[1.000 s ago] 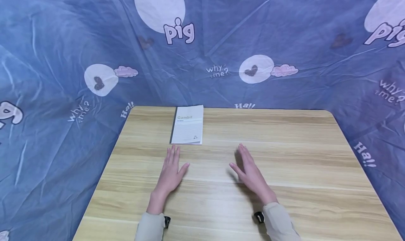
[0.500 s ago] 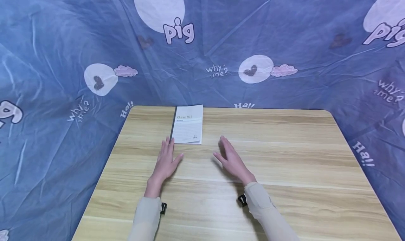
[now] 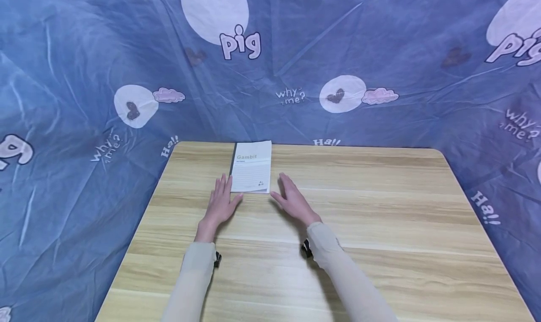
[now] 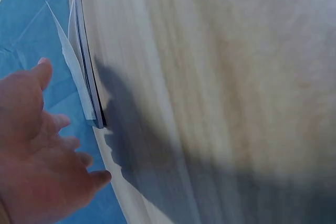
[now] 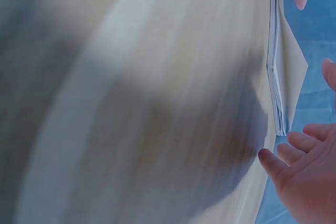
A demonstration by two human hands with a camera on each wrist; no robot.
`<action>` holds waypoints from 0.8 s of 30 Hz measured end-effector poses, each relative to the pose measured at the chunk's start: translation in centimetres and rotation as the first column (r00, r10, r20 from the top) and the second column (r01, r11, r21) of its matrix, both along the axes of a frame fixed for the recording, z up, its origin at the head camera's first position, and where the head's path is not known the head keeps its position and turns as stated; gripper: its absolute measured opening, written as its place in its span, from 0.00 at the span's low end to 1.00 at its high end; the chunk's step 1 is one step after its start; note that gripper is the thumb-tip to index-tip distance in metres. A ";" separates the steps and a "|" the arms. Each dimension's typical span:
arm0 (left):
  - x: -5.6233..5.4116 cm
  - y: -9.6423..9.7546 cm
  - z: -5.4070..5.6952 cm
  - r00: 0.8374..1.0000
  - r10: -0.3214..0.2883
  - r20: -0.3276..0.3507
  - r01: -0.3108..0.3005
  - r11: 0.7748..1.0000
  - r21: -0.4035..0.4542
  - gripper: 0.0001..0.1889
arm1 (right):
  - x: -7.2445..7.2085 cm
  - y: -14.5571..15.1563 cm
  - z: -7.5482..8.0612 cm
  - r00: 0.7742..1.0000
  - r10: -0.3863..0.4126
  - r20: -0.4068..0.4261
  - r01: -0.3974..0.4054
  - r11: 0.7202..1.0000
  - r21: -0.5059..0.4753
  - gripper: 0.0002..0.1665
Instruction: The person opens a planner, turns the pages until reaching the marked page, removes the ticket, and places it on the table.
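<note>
A white notebook marked "Gambit", with a dark spine along its left side, lies flat near the table's far edge. In both wrist views its front cover lifts a little off the pages. My left hand is at the notebook's lower left corner, fingers extended and thumb apart, the fingertips overlapping the spine side in the head view. To the right of the lower right corner is my right hand, its fingers fairly straight and its thumb spread. Both wrist views show the hands apart from the notebook, holding nothing.
The wood-grain table has rounded far corners. A blue printed cloth hangs behind it and along both sides. Grey-beige sleeves cover both forearms, and a small black device sits at the right wrist.
Both hands have moved forward toward the notebook. The right hand has also come well to the left, narrowing the gap between the hands. The notebook stays in place.
</note>
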State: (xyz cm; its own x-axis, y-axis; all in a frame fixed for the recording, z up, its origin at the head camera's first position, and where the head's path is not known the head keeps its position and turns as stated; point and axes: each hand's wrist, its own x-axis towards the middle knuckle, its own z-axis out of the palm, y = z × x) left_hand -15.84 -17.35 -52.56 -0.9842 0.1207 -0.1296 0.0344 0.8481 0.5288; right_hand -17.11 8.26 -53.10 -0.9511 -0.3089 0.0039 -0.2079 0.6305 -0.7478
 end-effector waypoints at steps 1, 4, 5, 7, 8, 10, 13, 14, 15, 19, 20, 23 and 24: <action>-0.2 0.0 -0.1 1.000 -0.003 0.009 0.003 1.000 -0.010 0.41 | -0.2 -0.1 0.0 1.000 -0.001 0.003 0.001 1.000 0.001 0.46; -0.7 0.0 -0.2 1.000 -0.013 0.017 0.013 1.000 -0.018 0.41 | -0.7 -0.4 0.1 1.000 -0.002 0.006 0.002 1.000 0.003 0.46; -0.9 -0.1 -0.3 1.000 -0.015 0.017 0.015 1.000 -0.019 0.41 | -0.9 -0.5 0.1 1.000 -0.002 0.005 0.002 1.000 0.003 0.46; -1.1 -0.2 -0.3 1.000 -0.013 0.022 0.014 1.000 -0.024 0.41 | -1.3 -0.8 0.1 1.000 -0.003 0.006 0.003 1.000 0.008 0.46; -1.2 -0.2 -0.3 1.000 -0.011 0.023 0.012 1.000 -0.022 0.40 | -1.5 -0.9 0.1 1.000 -0.001 0.005 0.001 1.000 0.011 0.46; -1.4 -0.3 -0.3 1.000 -0.008 0.028 0.009 1.000 -0.022 0.40 | -1.9 -1.3 0.1 1.000 0.002 0.006 -0.002 1.000 0.015 0.46; -1.6 -0.3 -0.3 0.999 -0.008 0.042 0.009 1.000 -0.024 0.40 | -2.4 -1.9 0.1 1.000 0.008 0.015 -0.008 1.000 0.015 0.46; -1.7 -0.3 -0.3 0.999 -0.009 0.048 0.010 1.000 -0.024 0.40 | -2.5 -2.1 0.1 1.000 0.011 0.013 -0.011 1.000 0.011 0.46; -1.8 -0.3 -0.4 0.999 -0.011 0.053 0.013 1.000 -0.023 0.40 | -2.7 -2.3 0.1 1.000 0.014 0.011 -0.014 1.000 0.006 0.46; -2.1 -0.3 -0.7 0.998 -0.013 0.064 0.015 1.000 -0.023 0.39 | -3.1 -3.1 0.1 1.000 0.024 0.001 -0.024 1.000 -0.019 0.44; -2.2 -0.3 -0.8 0.998 -0.013 0.064 0.014 1.000 -0.024 0.39 | -3.2 -3.2 0.0 1.000 0.029 0.000 -0.029 0.999 -0.014 0.44; -2.5 -0.2 -1.0 0.998 -0.008 0.068 0.009 1.000 -0.019 0.39 | -3.2 -3.6 0.2 1.000 0.027 0.013 -0.027 1.000 0.009 0.45; -2.6 -0.2 -1.0 0.997 -0.007 0.071 0.008 1.000 -0.019 0.39 | -3.3 -3.6 0.2 1.000 0.024 0.019 -0.025 1.000 0.016 0.45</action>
State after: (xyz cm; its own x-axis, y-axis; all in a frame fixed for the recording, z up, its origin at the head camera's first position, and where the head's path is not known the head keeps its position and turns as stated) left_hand -18.44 -17.53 -53.61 -0.9714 0.1250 -0.2018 0.0037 0.8580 0.5137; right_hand -20.37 4.63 -52.93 -0.9430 -0.3321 -0.0196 -0.2092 0.6377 -0.7413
